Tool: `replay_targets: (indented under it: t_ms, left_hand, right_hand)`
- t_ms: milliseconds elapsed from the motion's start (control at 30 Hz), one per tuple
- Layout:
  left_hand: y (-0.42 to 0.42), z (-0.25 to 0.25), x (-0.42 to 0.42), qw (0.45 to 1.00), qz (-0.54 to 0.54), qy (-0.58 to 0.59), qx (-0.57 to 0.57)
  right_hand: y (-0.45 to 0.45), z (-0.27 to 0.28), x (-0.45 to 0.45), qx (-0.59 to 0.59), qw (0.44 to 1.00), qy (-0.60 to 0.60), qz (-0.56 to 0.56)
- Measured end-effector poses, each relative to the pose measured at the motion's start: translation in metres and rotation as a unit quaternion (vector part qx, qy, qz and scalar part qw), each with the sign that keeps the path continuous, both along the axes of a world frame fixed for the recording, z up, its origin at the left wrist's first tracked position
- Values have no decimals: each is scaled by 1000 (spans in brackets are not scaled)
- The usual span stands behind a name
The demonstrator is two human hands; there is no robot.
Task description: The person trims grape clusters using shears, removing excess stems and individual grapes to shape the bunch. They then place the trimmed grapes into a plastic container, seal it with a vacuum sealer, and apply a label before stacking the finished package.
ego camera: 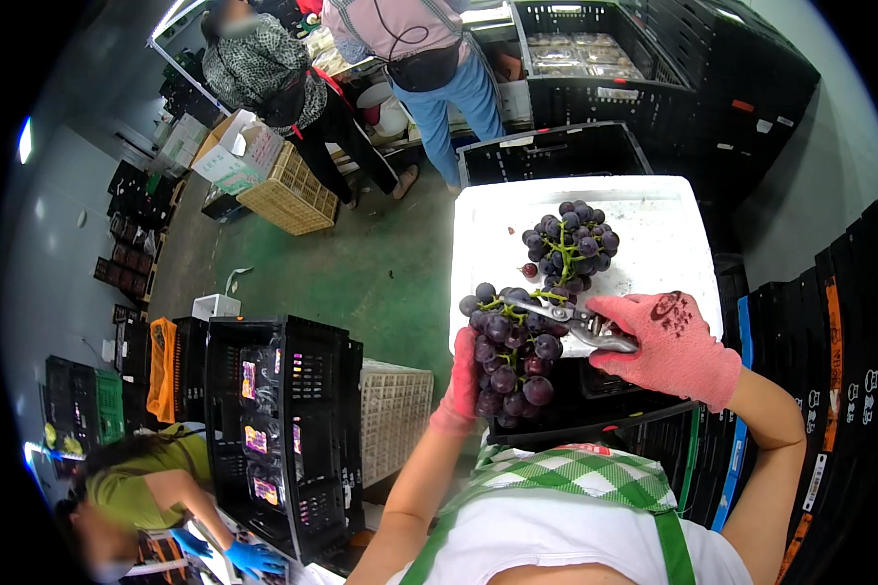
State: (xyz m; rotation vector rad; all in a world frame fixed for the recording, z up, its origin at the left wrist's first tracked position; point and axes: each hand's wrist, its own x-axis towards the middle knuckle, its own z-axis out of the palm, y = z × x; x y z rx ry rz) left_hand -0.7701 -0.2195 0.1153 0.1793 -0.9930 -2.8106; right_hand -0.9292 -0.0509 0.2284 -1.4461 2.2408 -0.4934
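Observation:
Gloved in pink, my left hand [465, 373] holds up a bunch of dark purple grapes [513, 358] from its left side, over the near edge of a white foam box [658, 241]. My right hand [658, 344], in a matching glove, grips metal pruning shears [578, 322]. The blades reach across the top of the held bunch, among its green stems. A second bunch of grapes [572, 241] lies in the foam box just beyond, its stem side up. One loose reddish grape [530, 270] sits to its left.
Below the foam box is a black plastic crate [556, 431]. Black crates [775, 351] are stacked at my right. To the left stands a crate of labelled clear packs [263, 417]. Two people [424, 66] stand beyond; another person [154, 490] in blue gloves bends at lower left.

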Motion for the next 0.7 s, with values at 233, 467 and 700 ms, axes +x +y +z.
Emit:
replay_targets:
  t_ms: [233, 467, 700]
  left_hand:
    - [-1, -6, 0, 995, 3, 15, 97]
    - [-1, -11, 2, 994, 15, 7, 108]
    - [3, -12, 3, 994, 67, -30, 80]
  right_hand:
    - [9, -5, 3, -5, 1000, 26, -4]
    - [11, -10, 7, 2, 995, 101, 17]
    - [12, -20, 6, -15, 999, 51, 6]
